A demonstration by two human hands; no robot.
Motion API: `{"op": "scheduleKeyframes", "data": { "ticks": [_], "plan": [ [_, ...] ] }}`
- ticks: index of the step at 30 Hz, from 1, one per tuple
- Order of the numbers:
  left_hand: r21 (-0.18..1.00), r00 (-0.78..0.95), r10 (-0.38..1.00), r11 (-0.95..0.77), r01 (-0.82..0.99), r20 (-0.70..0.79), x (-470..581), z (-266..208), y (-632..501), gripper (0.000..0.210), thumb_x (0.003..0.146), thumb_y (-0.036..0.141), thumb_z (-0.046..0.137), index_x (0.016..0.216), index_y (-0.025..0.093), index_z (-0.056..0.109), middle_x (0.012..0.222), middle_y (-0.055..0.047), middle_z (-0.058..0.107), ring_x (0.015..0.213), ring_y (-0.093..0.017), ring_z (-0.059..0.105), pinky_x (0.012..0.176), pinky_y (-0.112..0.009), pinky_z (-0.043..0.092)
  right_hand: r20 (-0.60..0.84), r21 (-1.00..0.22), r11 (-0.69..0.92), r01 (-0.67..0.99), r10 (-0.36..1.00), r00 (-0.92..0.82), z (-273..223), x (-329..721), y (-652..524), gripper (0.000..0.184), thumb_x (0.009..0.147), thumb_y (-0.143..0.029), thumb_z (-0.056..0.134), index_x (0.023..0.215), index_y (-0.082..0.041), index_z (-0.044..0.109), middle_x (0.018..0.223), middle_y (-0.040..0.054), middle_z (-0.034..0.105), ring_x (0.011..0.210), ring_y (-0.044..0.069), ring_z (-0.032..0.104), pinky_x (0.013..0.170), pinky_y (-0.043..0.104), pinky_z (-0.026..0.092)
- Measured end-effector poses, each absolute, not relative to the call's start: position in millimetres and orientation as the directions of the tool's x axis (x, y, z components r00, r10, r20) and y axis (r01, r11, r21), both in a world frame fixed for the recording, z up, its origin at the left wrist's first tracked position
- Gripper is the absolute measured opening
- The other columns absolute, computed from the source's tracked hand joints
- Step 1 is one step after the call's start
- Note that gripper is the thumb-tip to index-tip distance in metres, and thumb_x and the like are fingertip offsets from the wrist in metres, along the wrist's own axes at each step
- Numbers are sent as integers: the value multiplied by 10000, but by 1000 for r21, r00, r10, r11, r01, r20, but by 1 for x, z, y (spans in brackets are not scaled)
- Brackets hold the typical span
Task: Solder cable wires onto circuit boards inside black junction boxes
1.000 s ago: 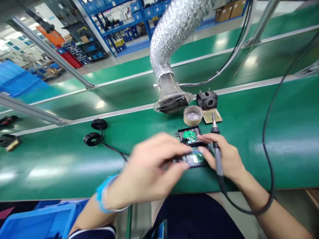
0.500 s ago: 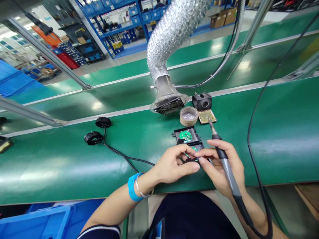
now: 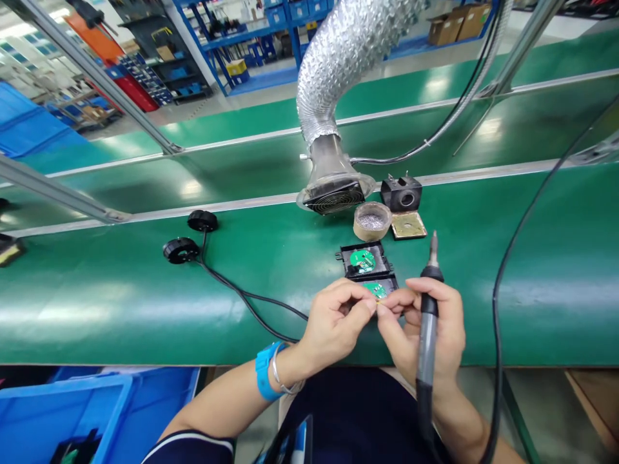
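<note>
My right hand [image 3: 425, 328] holds a soldering iron [image 3: 427, 341] upright between its fingers, with the tip pointing away from me. Its thumb and index finger also pinch together, touching the fingertips of my left hand [image 3: 338, 319]. A tiny yellowish bit [image 3: 378, 303] shows where the fingertips meet; its kind is too small to tell. My left hand is closed in a pinch there. Just beyond the fingers lies a black tray-like case [image 3: 344, 261] bearing a round green circuit board [image 3: 362, 261]. A second green board [image 3: 374, 290] is partly hidden by my hands.
Behind the case stand a round tub of silvery bits [image 3: 358, 227], a soldering sponge tray [image 3: 409, 225] and a black iron holder [image 3: 401, 193]. A fume duct [image 3: 325, 154] hangs above. Two black rings [image 3: 180, 250] on cables lie left. The iron's cord [image 3: 498, 283] loops right.
The iron's tip has swung right, away from the sponge, and the iron stands more upright. My left thumb has closed against its fingers, and both hands' fingertips now meet. The view has shifted slightly.
</note>
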State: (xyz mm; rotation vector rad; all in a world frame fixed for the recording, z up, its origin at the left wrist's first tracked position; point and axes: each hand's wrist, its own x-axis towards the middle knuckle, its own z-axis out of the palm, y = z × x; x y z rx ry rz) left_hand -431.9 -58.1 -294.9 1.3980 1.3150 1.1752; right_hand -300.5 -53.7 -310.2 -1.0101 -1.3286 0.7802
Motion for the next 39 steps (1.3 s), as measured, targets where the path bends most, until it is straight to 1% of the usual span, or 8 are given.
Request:
{"op": "scheduleKeyframes", "data": {
  "ticks": [8, 15, 18, 24, 29, 32, 36, 39],
  "plan": [
    [930, -45, 965, 237, -281, -259, -431, -302, -56, 317, 782, 434, 685, 798, 154, 538, 642, 39, 498, 506, -50, 430, 492, -171, 366, 497, -866, 495, 69, 841, 215, -336, -329, -54, 490, 738, -66, 658, 1136, -233, 426, 809, -16, 612, 660, 119, 628, 620, 262, 529],
    [866, -23, 936, 317, -386, -352, -430, -307, -43, 435, 700, 521, 715, 803, 164, 488, 629, 46, 452, 513, -57, 393, 488, -179, 309, 398, -917, 390, 81, 889, 225, -352, -337, -52, 415, 752, -139, 679, 1093, -214, 456, 810, 0, 626, 656, 134, 652, 619, 271, 557],
    [921, 105, 948, 318, -224, -302, -436, -302, -40, 439, 730, 556, 660, 785, 166, 466, 607, 53, 406, 515, -61, 343, 480, -183, 278, 415, -909, 414, 36, 897, 152, -343, -323, -46, 404, 748, -144, 689, 1082, -211, 473, 811, 14, 647, 710, 149, 663, 647, 281, 561],
    [955, 305, 921, 170, 242, -241, -449, -291, -38, 237, 865, 375, 481, 771, 157, 494, 667, 22, 430, 626, -101, 366, 570, -216, 331, 358, -933, 358, 32, 933, -31, -318, -294, -35, 334, 797, -174, 661, 1075, -214, 481, 834, 30, 683, 742, 153, 677, 666, 284, 574],
    [931, 595, 752, 69, 358, -284, -454, -284, -31, 217, 884, 314, 454, 744, 158, 507, 666, 13, 480, 619, -109, 418, 571, -219, 376, 378, -902, 414, 124, 894, -239, -328, -280, -37, 273, 837, -158, 605, 1078, -223, 493, 797, 5, 646, 696, 134, 652, 613, 262, 564],
    [894, 560, 790, -35, 447, -250, -454, -285, -38, 202, 859, 362, 556, 849, 160, 566, 733, 1, 545, 644, -117, 486, 557, -213, 398, 420, -867, 464, 183, 877, -232, -337, -271, -39, 271, 831, -125, 602, 1065, -228, 510, 818, 5, 629, 718, 132, 646, 634, 268, 557],
    [633, 357, 934, -266, 727, -17, -451, -291, -56, 222, 893, 302, 556, 1088, 197, 567, 1020, -50, 594, 861, -160, 581, 650, -240, 452, 498, -807, 522, 275, 853, -157, -340, -263, -32, 311, 810, -103, 629, 1074, -230, 523, 817, -5, 636, 716, 129, 646, 654, 269, 549],
    [336, 332, 942, -330, 882, 54, -449, -292, -60, 232, 940, 207, 410, 1100, 232, 575, 1109, -51, 580, 832, -160, 584, 537, -241, 400, 550, -704, 569, 424, 815, -180, -341, -257, -23, 343, 794, -124, 666, 1095, -231, 541, 852, 3, 669, 730, 134, 652, 702, 278, 554]
  ]
}}
